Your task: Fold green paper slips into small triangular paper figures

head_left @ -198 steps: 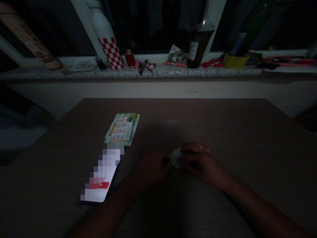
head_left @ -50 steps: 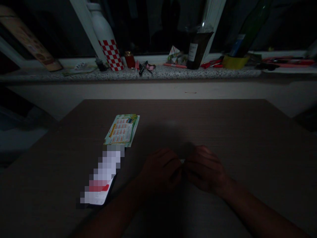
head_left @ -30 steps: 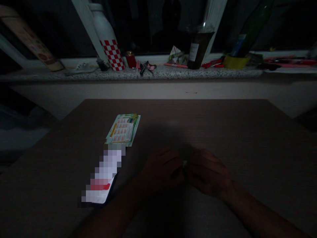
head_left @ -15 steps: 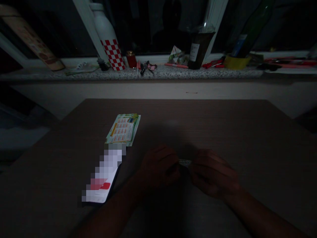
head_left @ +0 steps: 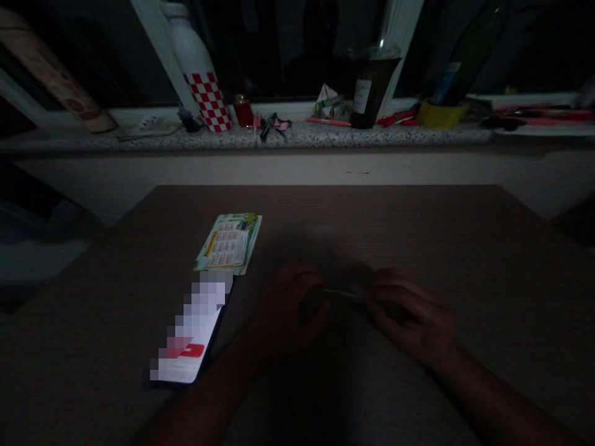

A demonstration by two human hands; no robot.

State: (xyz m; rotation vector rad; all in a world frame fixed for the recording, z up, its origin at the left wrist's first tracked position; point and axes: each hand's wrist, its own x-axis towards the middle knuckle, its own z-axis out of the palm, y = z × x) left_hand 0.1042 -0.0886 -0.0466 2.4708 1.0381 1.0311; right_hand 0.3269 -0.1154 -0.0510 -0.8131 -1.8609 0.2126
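"Across the middle of the table (head_left: 418, 229), well short of the far edge, what is being handled?"

"A narrow paper strip (head_left: 343, 293), pale and blurred, is held up between two bare hands. Its print cannot be read."

"How is it gripped?"

"By the right hand (head_left: 413, 313) its right end is pinched, with thumb and fingertips brought together. The left hand (head_left: 288, 310) is half curled, thumb and forefinger parted; its fingers are met by the strip's left end, but whether that end is firmly gripped cannot be told in such dim light."

"And toward the table's left edge?"

"A phone (head_left: 186, 368) is laid there, screen up and lit, partly masked by coarse blocks; a red bar can be seen low on it. Beyond its upper end, toward the far left corner, a stack of printed cards (head_left: 227, 244) is placed, slightly uneven at the sides. Whether the two touch is hidden by the blocks."

"What is seen past the far edge?"

"On a speckled windowsill (head_left: 316, 139), a red-and-white checkered bottle (head_left: 199, 74), a small red jar (head_left: 243, 111) and a dark cup (head_left: 365, 96) with a white label are lined up."
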